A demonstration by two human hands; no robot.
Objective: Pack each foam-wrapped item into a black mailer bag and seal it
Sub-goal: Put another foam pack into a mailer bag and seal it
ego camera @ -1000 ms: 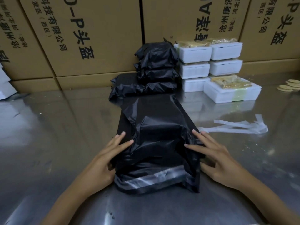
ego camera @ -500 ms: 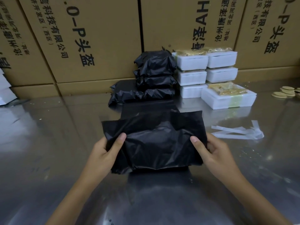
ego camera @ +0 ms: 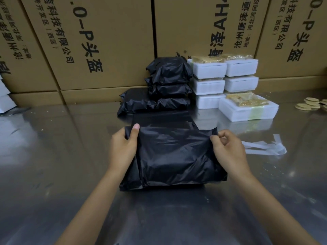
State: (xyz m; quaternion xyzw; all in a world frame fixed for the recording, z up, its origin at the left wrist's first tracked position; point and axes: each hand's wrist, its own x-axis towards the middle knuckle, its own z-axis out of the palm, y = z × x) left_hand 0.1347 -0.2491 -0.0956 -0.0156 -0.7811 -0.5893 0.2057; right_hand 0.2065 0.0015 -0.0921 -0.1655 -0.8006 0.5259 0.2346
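the flap, open a second ago, is now folded over the mailer bag point(ego camera: 173, 156) (likely sealed); left hand point(ego camera: 123, 149) and right hand point(ego camera: 228, 151) grip its ends.

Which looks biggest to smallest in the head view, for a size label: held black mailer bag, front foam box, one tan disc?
1. Held black mailer bag, though nearness to the camera inflates it.
2. Front foam box.
3. Tan disc, plainly smallest.

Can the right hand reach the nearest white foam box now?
Probably not at once: the right hand pinches the black mailer bag. The path to the foam box looks free otherwise.
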